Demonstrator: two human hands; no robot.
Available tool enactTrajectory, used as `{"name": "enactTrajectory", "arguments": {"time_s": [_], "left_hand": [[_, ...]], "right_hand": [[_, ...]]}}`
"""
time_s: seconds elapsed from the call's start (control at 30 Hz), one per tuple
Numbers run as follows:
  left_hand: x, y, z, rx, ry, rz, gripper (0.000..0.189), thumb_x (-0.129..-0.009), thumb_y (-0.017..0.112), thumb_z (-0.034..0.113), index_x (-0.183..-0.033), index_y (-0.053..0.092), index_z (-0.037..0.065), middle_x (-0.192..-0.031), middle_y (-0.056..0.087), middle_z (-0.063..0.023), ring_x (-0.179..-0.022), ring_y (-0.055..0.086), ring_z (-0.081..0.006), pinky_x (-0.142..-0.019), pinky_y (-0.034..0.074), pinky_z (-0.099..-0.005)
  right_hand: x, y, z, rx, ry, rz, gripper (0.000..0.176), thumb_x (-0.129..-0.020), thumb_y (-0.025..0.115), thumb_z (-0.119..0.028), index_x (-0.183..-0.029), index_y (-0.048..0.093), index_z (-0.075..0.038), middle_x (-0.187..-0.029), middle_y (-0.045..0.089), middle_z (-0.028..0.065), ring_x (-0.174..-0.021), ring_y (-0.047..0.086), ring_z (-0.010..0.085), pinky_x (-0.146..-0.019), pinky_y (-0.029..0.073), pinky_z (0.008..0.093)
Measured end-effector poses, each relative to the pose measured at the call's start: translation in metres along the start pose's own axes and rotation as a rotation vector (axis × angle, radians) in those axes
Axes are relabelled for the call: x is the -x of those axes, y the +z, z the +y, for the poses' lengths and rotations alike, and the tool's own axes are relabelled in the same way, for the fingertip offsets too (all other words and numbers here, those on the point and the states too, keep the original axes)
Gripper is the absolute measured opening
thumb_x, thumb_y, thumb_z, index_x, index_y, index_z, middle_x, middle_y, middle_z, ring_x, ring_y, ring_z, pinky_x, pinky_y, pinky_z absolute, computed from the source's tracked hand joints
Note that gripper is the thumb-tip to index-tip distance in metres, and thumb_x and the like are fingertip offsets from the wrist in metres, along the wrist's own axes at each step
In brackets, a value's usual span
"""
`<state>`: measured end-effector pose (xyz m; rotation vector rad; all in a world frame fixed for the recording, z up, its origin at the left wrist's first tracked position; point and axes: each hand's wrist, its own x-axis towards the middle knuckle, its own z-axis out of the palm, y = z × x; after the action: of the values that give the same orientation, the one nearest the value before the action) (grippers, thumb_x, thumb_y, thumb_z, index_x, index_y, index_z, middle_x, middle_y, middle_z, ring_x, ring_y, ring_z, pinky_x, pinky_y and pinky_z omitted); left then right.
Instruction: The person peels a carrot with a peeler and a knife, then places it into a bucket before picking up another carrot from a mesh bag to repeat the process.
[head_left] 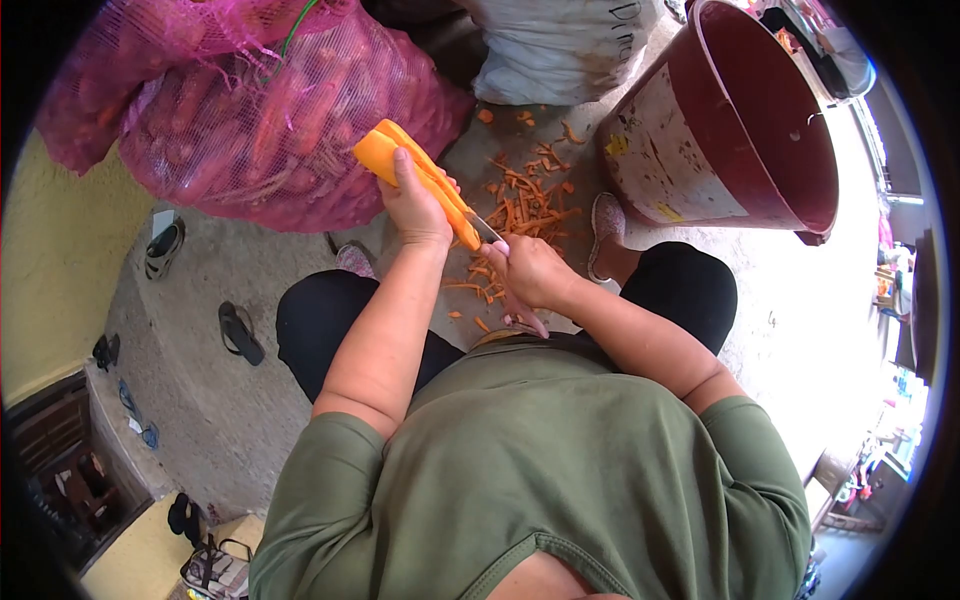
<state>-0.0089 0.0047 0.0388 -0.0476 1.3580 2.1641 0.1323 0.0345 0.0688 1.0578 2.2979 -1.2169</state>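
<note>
Peeled orange carrots, seemingly more than one side by side, are gripped in my left hand (418, 205), its thumb lying along the top. The carrots (384, 150) slant from the upper left down toward my right hand (532, 270). That hand is closed around a knife, whose handle is mostly hidden by the fingers. The knife's short blade (484, 229) touches the lower end of the carrots. Below and beyond my hands, orange peelings (528, 205) are scattered on the concrete floor.
Pink mesh sacks of carrots (290, 120) bulge at the upper left, beside a white sack (560, 50). A large dark red bucket (690, 130) stands at the upper right. Loose sandals (240, 334) lie on the floor (190, 370) at left, near a yellow wall (60, 260).
</note>
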Motion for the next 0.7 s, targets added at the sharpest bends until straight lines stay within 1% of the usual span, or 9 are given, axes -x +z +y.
{"name": "enactTrajectory", "arguments": {"time_s": [0.07,0.1,0.17,0.27,0.4,0.5,0.57,0.67,0.7], "left_hand": [[0.003,0.002,-0.002,-0.011,0.027,0.013,0.042,-0.080,0.046,0.044,-0.098,0.034,0.008,-0.063,0.045,-0.0082,-0.046,0.048,-0.0176,-0.044,0.042,-0.0286],[0.004,0.003,-0.002,-0.016,0.040,0.020,0.043,-0.080,0.046,0.044,-0.099,0.034,0.008,-0.063,0.045,-0.0081,-0.046,0.047,-0.0175,-0.045,0.042,-0.0286],[0.004,0.002,-0.004,0.023,-0.049,0.115,0.043,-0.080,0.046,0.045,-0.100,0.033,0.008,-0.065,0.045,-0.0076,-0.048,0.048,-0.0173,-0.046,0.042,-0.0287],[0.002,0.001,-0.006,0.061,-0.129,0.186,0.044,-0.080,0.046,0.045,-0.101,0.033,0.009,-0.066,0.045,-0.0070,-0.052,0.048,-0.0171,-0.047,0.042,-0.0289],[-0.002,-0.004,-0.007,0.056,-0.184,0.199,0.041,-0.079,0.048,0.042,-0.100,0.034,0.009,-0.067,0.045,-0.0066,-0.055,0.049,-0.0171,-0.049,0.042,-0.0294],[-0.007,-0.013,-0.023,-0.058,-0.147,0.098,0.038,-0.078,0.052,0.037,-0.098,0.035,0.009,-0.067,0.045,-0.0067,-0.054,0.049,-0.0171,-0.048,0.043,-0.0297],[-0.005,-0.012,-0.021,-0.051,-0.206,0.091,0.036,-0.078,0.054,0.035,-0.096,0.035,0.010,-0.067,0.046,-0.0067,-0.052,0.050,-0.0172,-0.047,0.043,-0.0300],[-0.004,-0.012,-0.016,-0.091,-0.239,0.055,0.032,-0.078,0.054,0.035,-0.090,0.039,0.010,-0.066,0.047,-0.0064,-0.053,0.050,-0.0176,-0.047,0.044,-0.0310],[-0.005,-0.011,-0.013,-0.114,-0.237,0.037,0.031,-0.078,0.053,0.036,-0.088,0.040,0.010,-0.066,0.048,-0.0063,-0.054,0.050,-0.0177,-0.048,0.044,-0.0314]], "right_hand": [[-0.003,0.011,0.003,0.050,-0.004,0.039,0.044,-0.084,0.037,-0.039,-0.082,0.050,0.003,-0.075,0.057,0.0215,-0.076,0.056,0.0349,-0.069,0.044,0.0399],[-0.002,0.017,0.003,0.049,0.003,0.093,0.042,-0.084,0.038,-0.038,-0.082,0.049,0.002,-0.074,0.057,0.0219,-0.074,0.056,0.0355,-0.068,0.043,0.0412],[-0.001,0.026,0.001,0.049,0.015,0.204,0.039,-0.084,0.040,-0.036,-0.081,0.049,0.002,-0.072,0.056,0.0227,-0.072,0.055,0.0369,-0.065,0.043,0.0438],[-0.006,0.032,0.004,0.075,0.028,0.197,0.044,-0.084,0.039,-0.040,-0.086,0.048,0.003,-0.075,0.057,0.0229,-0.073,0.056,0.0357,-0.067,0.044,0.0419],[-0.017,0.033,0.012,0.059,-0.019,0.180,0.045,-0.084,0.038,-0.041,-0.085,0.049,0.003,-0.074,0.056,0.0232,-0.072,0.056,0.0364,-0.067,0.044,0.0420],[-0.024,0.031,0.019,0.000,-0.059,0.085,0.045,-0.083,0.038,-0.041,-0.085,0.050,0.002,-0.073,0.057,0.0220,-0.073,0.055,0.0362,-0.068,0.043,0.0417],[-0.013,0.013,0.012,-0.047,-0.089,-0.001,0.045,-0.083,0.039,-0.041,-0.084,0.051,0.002,-0.073,0.057,0.0209,-0.075,0.055,0.0358,-0.069,0.042,0.0414],[0.009,-0.011,-0.001,-0.072,0.007,-0.005,0.046,-0.084,0.038,-0.041,-0.082,0.053,0.002,-0.072,0.058,0.0194,-0.076,0.055,0.0346,-0.071,0.041,0.0408],[0.008,-0.010,0.002,-0.019,-0.029,0.056,0.047,-0.084,0.037,-0.041,-0.080,0.053,0.002,-0.071,0.058,0.0187,-0.076,0.056,0.0338,-0.072,0.041,0.0405]]}}
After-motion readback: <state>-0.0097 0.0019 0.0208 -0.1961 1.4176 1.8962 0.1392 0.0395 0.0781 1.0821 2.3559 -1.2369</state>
